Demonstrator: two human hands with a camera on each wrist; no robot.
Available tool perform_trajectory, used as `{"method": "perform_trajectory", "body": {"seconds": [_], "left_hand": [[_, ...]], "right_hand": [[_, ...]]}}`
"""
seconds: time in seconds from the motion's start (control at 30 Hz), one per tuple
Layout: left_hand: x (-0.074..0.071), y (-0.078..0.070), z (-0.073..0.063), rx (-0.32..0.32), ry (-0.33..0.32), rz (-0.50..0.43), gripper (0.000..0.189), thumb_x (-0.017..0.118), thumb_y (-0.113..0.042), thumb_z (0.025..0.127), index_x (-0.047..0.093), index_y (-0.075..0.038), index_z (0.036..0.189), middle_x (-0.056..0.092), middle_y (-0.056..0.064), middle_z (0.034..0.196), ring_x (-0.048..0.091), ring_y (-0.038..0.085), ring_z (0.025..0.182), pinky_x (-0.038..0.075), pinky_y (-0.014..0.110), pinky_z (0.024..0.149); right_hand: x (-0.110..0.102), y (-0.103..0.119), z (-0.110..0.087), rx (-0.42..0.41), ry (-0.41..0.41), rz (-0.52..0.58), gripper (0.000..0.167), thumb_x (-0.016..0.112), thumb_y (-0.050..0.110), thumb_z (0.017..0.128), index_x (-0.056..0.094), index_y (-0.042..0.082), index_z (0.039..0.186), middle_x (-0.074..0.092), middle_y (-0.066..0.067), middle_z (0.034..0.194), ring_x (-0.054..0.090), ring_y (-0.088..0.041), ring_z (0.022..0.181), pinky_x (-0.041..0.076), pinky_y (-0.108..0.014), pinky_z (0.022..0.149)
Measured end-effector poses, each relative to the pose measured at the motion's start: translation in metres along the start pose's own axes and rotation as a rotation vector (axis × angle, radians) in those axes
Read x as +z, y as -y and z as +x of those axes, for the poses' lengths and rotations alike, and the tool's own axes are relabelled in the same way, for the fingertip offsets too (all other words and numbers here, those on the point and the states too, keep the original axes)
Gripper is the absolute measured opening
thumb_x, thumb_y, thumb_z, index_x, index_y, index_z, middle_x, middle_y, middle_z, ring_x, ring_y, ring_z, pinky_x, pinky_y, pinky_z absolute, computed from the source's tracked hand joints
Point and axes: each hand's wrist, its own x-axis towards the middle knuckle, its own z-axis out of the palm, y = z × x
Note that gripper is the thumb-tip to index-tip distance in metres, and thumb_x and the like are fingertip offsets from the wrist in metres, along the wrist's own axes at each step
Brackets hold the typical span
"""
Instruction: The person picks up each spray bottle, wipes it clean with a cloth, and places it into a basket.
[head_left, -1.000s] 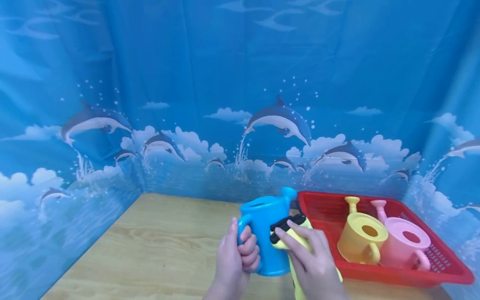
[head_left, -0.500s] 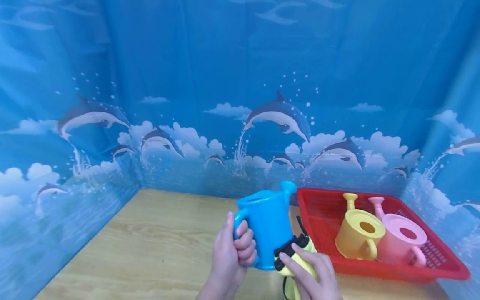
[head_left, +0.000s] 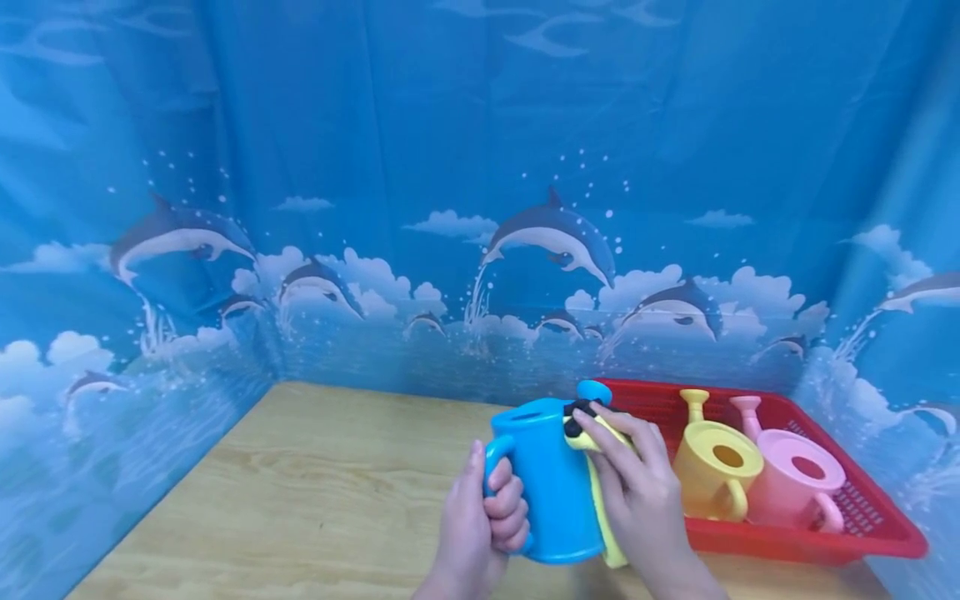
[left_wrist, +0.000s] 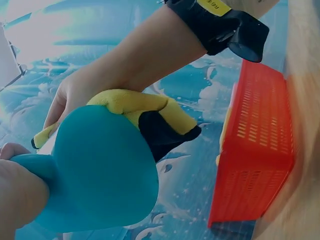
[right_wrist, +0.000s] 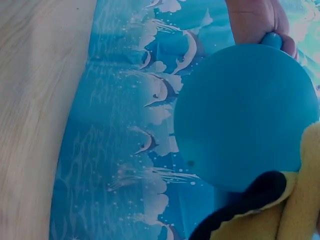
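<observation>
A blue watering can (head_left: 551, 492) is held upright over the table, its spout toward the back right. My left hand (head_left: 476, 521) grips its handle with curled fingers. A yellow cloth with black edging (head_left: 600, 437) lies against the can's upper right side, near the base of the spout. My right hand (head_left: 641, 487) holds that cloth and presses it there, with a fold hanging down along the can. In the right wrist view the can's round base (right_wrist: 245, 115) faces the camera, and the cloth (right_wrist: 295, 205) wraps its side.
On the right stands a red plastic basket (head_left: 810, 546) with perforated walls. Inside it are a yellow watering can (head_left: 701, 487) and a pink watering can (head_left: 783, 492), side by side. A blue dolphin-print curtain (head_left: 420, 167) surrounds the wooden table (head_left: 315, 483).
The cloth in my right hand went down the can's side toward its base, then up to near the spout. The can dipped slightly and shifted right; my left hand kept its handle.
</observation>
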Motion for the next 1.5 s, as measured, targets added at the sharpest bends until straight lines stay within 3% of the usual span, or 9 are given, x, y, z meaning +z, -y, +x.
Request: {"method": "perform_trajectory", "body": {"seconds": [0.13,0.33,0.57,0.7,0.87,1.0,1.27,1.4,1.5], "left_hand": [[-0.004,-0.004,0.001,0.031,-0.005,-0.039,0.053,0.008,-0.045,0.105,0.040,-0.024,0.068,0.021,-0.010,0.053,0.017,0.004,0.043,0.007,0.023,0.046],[-0.010,-0.009,0.002,0.112,-0.023,-0.039,0.054,0.008,-0.043,0.106,0.041,-0.024,0.068,0.016,-0.007,0.054,0.013,0.006,0.042,0.003,0.024,0.045],[-0.012,-0.016,0.000,0.148,-0.023,-0.016,0.055,0.007,-0.042,0.106,0.041,-0.024,0.067,0.018,-0.008,0.054,0.015,0.005,0.043,0.003,0.024,0.045],[-0.010,-0.017,-0.001,0.087,0.005,-0.011,0.055,0.007,-0.042,0.106,0.041,-0.024,0.067,0.021,-0.010,0.053,0.016,0.005,0.043,0.004,0.025,0.046],[-0.006,-0.011,-0.004,-0.018,0.105,-0.024,0.056,0.003,-0.041,0.105,0.040,-0.026,0.067,0.022,-0.011,0.053,0.016,0.006,0.044,0.005,0.025,0.046],[-0.003,-0.005,-0.004,-0.050,0.167,-0.032,0.055,0.002,-0.040,0.106,0.040,-0.025,0.068,0.022,-0.010,0.053,0.018,0.006,0.044,0.006,0.025,0.046],[-0.006,-0.007,-0.003,-0.033,0.203,-0.058,0.055,0.002,-0.041,0.106,0.041,-0.026,0.069,0.022,-0.009,0.054,0.017,0.006,0.044,0.006,0.024,0.045],[-0.013,-0.013,-0.001,0.033,0.227,-0.114,0.056,0.004,-0.044,0.105,0.044,-0.025,0.070,0.020,-0.010,0.055,0.014,0.005,0.044,0.004,0.023,0.044],[-0.019,-0.021,-0.001,0.097,0.246,-0.134,0.056,0.006,-0.045,0.105,0.045,-0.025,0.070,0.018,-0.010,0.055,0.012,0.005,0.044,0.003,0.022,0.042]], "right_hand": [[0.000,0.003,-0.004,-0.035,0.041,-0.014,0.039,0.046,0.037,0.101,0.071,0.009,0.113,0.065,-0.011,0.114,0.056,-0.015,0.102,0.042,-0.006,0.090],[0.002,0.008,-0.027,-0.063,0.081,-0.018,0.038,0.044,0.037,0.102,0.070,0.012,0.114,0.064,-0.011,0.112,0.055,-0.014,0.101,0.040,-0.007,0.094],[0.006,0.011,-0.054,-0.121,-0.039,0.120,0.028,0.054,0.025,0.100,0.074,0.006,0.101,0.066,-0.015,0.108,0.055,-0.012,0.094,0.044,-0.012,0.081],[0.005,0.007,-0.051,-0.125,-0.079,0.207,0.027,0.055,0.020,0.099,0.073,0.000,0.098,0.065,-0.017,0.104,0.058,-0.011,0.102,0.044,-0.010,0.091],[-0.006,-0.004,-0.034,-0.058,-0.058,0.159,0.034,0.054,0.028,0.098,0.072,0.001,0.105,0.064,-0.016,0.106,0.055,-0.005,0.113,0.043,-0.009,0.095],[-0.010,-0.010,-0.016,-0.018,-0.063,0.093,0.037,0.053,0.032,0.098,0.072,0.001,0.107,0.064,-0.017,0.109,0.054,-0.004,0.114,0.044,-0.008,0.091],[-0.006,-0.008,-0.004,0.025,-0.076,0.107,0.039,0.052,0.034,0.099,0.071,0.002,0.111,0.065,-0.014,0.110,0.055,-0.003,0.115,0.045,-0.007,0.087],[-0.002,-0.008,-0.019,-0.030,-0.066,0.145,0.034,0.052,0.028,0.099,0.071,0.001,0.109,0.065,-0.013,0.110,0.055,-0.005,0.112,0.044,-0.006,0.089],[0.000,-0.004,-0.036,-0.019,-0.028,0.178,0.034,0.051,0.028,0.100,0.071,0.002,0.108,0.065,-0.012,0.111,0.055,-0.005,0.113,0.042,-0.007,0.093]]}}
